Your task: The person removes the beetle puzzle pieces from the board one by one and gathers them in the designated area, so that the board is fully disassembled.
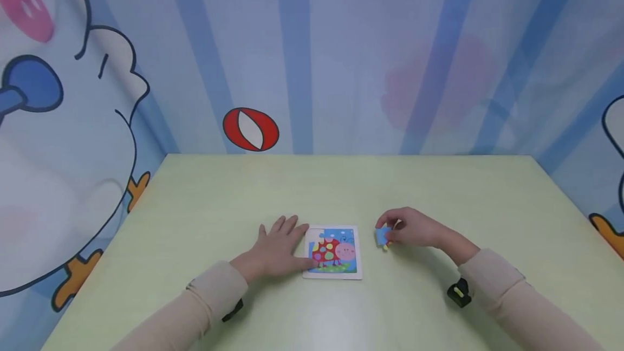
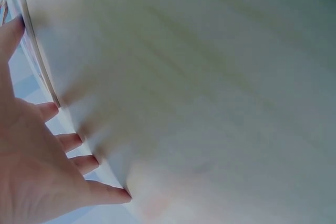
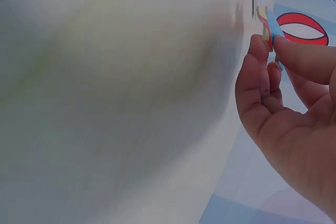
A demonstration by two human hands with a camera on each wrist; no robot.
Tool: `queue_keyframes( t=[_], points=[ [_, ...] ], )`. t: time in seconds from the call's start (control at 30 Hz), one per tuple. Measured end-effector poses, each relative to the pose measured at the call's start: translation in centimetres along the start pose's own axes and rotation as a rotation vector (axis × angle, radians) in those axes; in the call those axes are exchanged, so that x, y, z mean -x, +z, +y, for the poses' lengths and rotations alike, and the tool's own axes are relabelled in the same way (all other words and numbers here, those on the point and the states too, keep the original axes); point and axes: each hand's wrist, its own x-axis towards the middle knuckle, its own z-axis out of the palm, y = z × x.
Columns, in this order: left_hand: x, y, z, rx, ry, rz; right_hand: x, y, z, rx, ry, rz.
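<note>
Blue piece (image 1: 381, 236): your right fingers (image 1: 396, 213) are pinching it.
Left fingers (image 1: 299, 232), spread wide, are touching the puzzle (image 1: 336, 252); you're seemingly assembling, next probably needing alignment over the gap (image 1: 314, 236).

The square, white-framed ladybug puzzle (image 1: 336, 251) lies flat on the desk (image 1: 341, 188), its upper-left corner unfilled; a blue piece (image 1: 381, 237) with red and yellow parts is pinched to its right.
</note>
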Motion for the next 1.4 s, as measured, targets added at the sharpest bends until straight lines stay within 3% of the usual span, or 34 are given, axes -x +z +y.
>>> queue_keyframes(
  t=[0.53,0.9,1.17,1.4],
  points=[
    [-0.3,-0.8,-0.1,-0.048,-0.007,-0.027,0.5,1.1,0.5,0.155,0.060,0.023],
    [-0.4,-1.0,0.0,-0.054,-0.009,-0.024,0.2,0.8,0.3,0.184,0.060,-0.006],
    [-0.4,-0.9,-0.1,-0.054,-0.011,-0.019,-0.8,-0.2,-0.8,0.204,0.001,-0.005],
    [-0.5,-0.9,-0.1,-0.053,-0.007,-0.018,-2.6,-0.8,-2.8,0.194,-0.103,0.012]
  ],
)
